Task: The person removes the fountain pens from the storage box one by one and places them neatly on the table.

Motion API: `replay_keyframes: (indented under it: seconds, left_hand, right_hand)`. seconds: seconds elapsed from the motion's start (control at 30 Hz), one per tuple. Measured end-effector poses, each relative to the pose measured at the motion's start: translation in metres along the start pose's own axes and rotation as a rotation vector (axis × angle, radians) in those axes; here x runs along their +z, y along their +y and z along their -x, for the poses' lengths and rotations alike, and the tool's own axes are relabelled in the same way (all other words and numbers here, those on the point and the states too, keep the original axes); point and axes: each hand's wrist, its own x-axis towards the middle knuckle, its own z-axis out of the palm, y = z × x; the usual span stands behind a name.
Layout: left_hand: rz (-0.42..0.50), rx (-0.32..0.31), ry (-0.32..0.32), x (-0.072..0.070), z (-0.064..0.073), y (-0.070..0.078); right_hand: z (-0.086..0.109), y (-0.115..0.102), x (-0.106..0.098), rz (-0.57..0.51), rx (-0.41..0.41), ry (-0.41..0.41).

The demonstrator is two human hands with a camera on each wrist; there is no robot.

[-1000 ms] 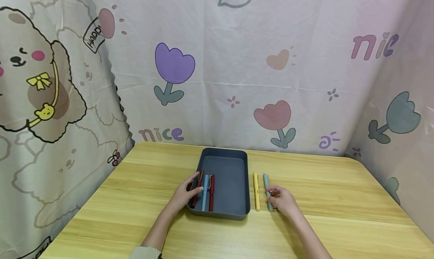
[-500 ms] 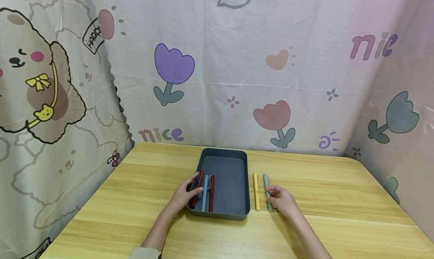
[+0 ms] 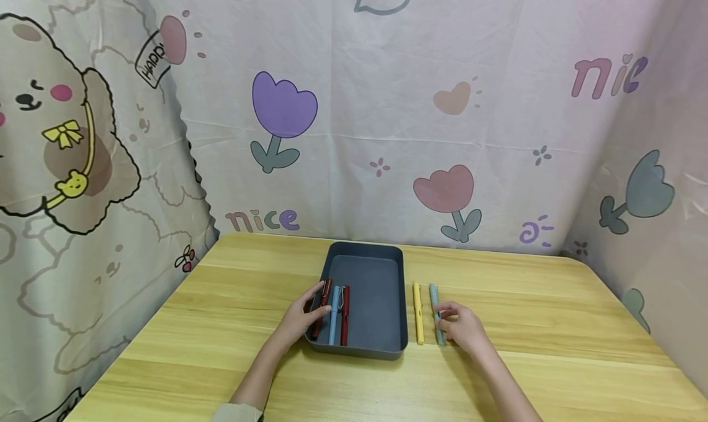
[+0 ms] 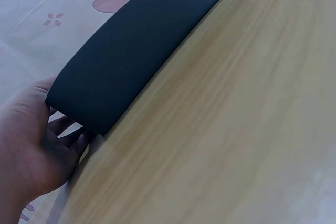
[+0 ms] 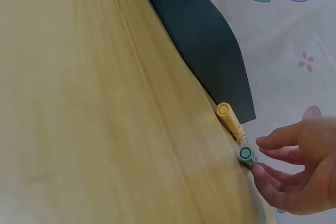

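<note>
A dark grey tray stands on the table with three pens inside along its left part: a dark red pen, a light blue pen and another red pen. My left hand grips the tray's left wall, thumb over the rim and fingers outside. To the right of the tray, a yellow pen and a grey-green pen lie side by side. My right hand pinches the grey-green pen between thumb and fingers; its round end shows in the right wrist view.
The wooden table extends to both sides and in front of the tray. Behind it hangs a printed cloth with flowers and lettering, and more cloth closes off the left and right.
</note>
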Motion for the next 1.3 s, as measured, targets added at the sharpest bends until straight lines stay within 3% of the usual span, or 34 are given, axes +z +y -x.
replay_keyframes:
  seconds: [0.6, 0.83, 0.93, 1.13, 1.3]
  left_hand:
    - [-0.005, -0.008, 0.002, -0.002, 0.001, 0.001]
    - [-0.005, -0.01, 0.017, 0.002, -0.016, -0.035]
    - [-0.006, -0.003, 0.02, 0.002, -0.017, -0.037]
    - [-0.01, -0.01, 0.016, 0.002, -0.015, -0.033]
    - [-0.006, -0.008, 0.009, 0.0, -0.005, -0.011]
  right_hand:
    - [0.002, -0.016, 0.002, 0.065, -0.065, 0.013]
    - [0.004, -0.03, 0.01, 0.099, -0.127, 0.015]
    - [0.004, -0.038, 0.016, 0.097, -0.153, 0.006]
    - [0.001, -0.052, 0.032, 0.09, -0.207, -0.015]
    - [-0.003, -0.063, 0.047, 0.094, -0.25, -0.048]
